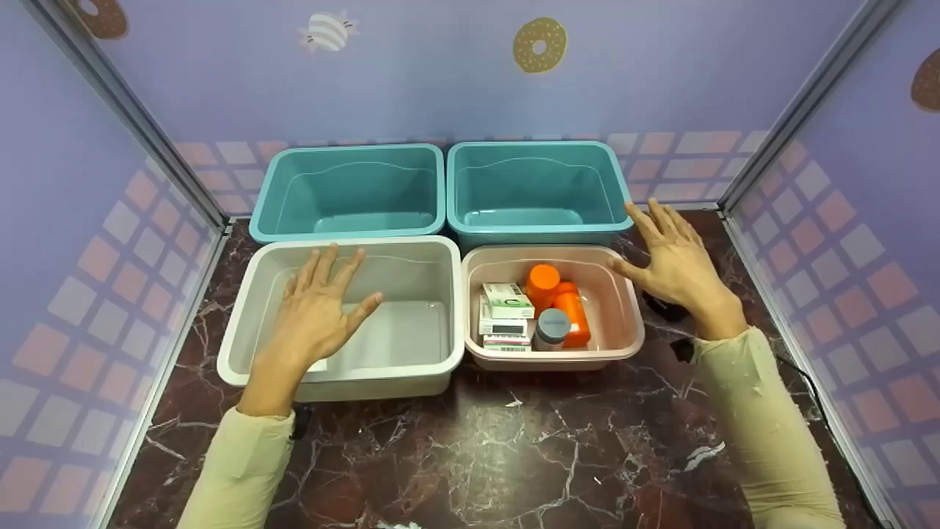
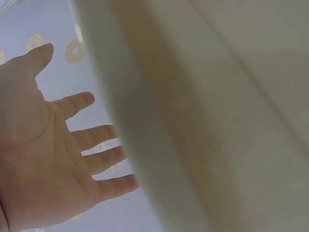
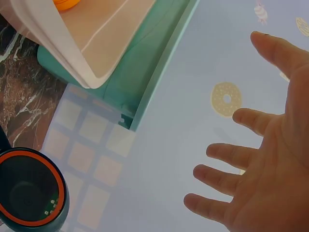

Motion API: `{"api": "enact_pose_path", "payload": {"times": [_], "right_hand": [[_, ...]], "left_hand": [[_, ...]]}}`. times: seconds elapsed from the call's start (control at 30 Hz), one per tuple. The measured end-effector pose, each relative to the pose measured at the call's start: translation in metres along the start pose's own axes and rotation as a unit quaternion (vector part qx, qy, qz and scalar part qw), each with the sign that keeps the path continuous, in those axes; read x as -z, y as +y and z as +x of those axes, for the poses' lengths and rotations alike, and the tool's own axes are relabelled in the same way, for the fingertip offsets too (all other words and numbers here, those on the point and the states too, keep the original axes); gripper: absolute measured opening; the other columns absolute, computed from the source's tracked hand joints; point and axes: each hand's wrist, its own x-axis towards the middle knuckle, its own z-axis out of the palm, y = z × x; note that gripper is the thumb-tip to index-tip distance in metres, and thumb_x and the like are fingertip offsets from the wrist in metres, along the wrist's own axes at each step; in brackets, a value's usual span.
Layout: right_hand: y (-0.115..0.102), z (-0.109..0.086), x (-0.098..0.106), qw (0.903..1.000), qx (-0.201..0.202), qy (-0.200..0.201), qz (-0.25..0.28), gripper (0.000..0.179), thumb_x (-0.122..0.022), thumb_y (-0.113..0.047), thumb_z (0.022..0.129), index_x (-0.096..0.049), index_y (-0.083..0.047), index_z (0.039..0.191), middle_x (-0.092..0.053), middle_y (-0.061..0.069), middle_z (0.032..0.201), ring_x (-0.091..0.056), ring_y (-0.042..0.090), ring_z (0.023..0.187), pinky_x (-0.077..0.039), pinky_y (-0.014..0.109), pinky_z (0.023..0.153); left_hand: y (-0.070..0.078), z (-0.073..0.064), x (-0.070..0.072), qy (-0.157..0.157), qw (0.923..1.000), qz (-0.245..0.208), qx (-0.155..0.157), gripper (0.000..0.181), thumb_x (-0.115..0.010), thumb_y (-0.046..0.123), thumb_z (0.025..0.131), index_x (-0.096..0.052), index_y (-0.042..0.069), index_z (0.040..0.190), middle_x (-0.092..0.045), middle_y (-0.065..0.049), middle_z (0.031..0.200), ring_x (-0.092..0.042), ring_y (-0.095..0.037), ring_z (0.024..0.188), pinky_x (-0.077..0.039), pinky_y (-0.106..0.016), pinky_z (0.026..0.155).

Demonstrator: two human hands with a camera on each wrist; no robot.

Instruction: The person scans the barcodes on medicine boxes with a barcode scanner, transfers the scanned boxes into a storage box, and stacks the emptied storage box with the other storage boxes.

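My left hand (image 1: 316, 316) hovers over the whitish-grey bin (image 1: 396, 334) with fingers spread, holding nothing. A small white piece (image 1: 318, 365) shows in that bin, partly hidden behind the wrist. My right hand (image 1: 675, 268) is spread beside the right rim of the pink bin (image 1: 613, 316), also holding nothing. Inside the pink bin are several small medicine boxes (image 1: 508, 301) in a stack, two orange bottles (image 1: 573, 316) and a bottle with a grey cap (image 1: 552, 325). Both palms show bare in the wrist views.
Two teal bins, one at back left (image 1: 345, 187) and one at back right (image 1: 536, 184), stand against the patterned wall. A dark round object with an orange ring (image 3: 31, 188) shows in the right wrist view. A black cable (image 1: 815, 389) runs along the right side of the marbled tabletop (image 1: 514, 455).
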Motion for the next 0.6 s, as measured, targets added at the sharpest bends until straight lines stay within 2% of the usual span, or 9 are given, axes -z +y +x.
{"api": "enact_pose_path", "payload": {"times": [0.23, 0.6], "right_hand": [[-0.003, -0.001, -0.006, 0.9999, 0.012, 0.004, 0.011, 0.085, -0.065, -0.053, 0.09, -0.023, -0.025, 0.159, -0.018, 0.021, 0.166, -0.017, 0.043, 0.152, -0.013, 0.06, 0.124], [-0.008, -0.001, -0.015, 0.9991, 0.037, 0.013, 0.015, 0.081, -0.066, -0.049, 0.09, -0.029, -0.021, 0.157, -0.03, 0.022, 0.161, -0.028, 0.048, 0.146, -0.023, 0.066, 0.118]], "left_hand": [[0.009, -0.005, -0.006, -0.004, 0.9999, -0.013, -0.011, 0.075, -0.038, 0.065, 0.099, -0.021, 0.026, 0.16, -0.015, -0.017, 0.167, -0.009, -0.042, 0.154, -0.011, -0.065, 0.122], [0.026, -0.019, -0.014, 0.019, 0.9986, -0.023, -0.044, 0.067, -0.049, 0.056, 0.098, -0.037, 0.022, 0.155, -0.031, -0.014, 0.162, -0.027, -0.041, 0.149, -0.021, -0.063, 0.121]]}}
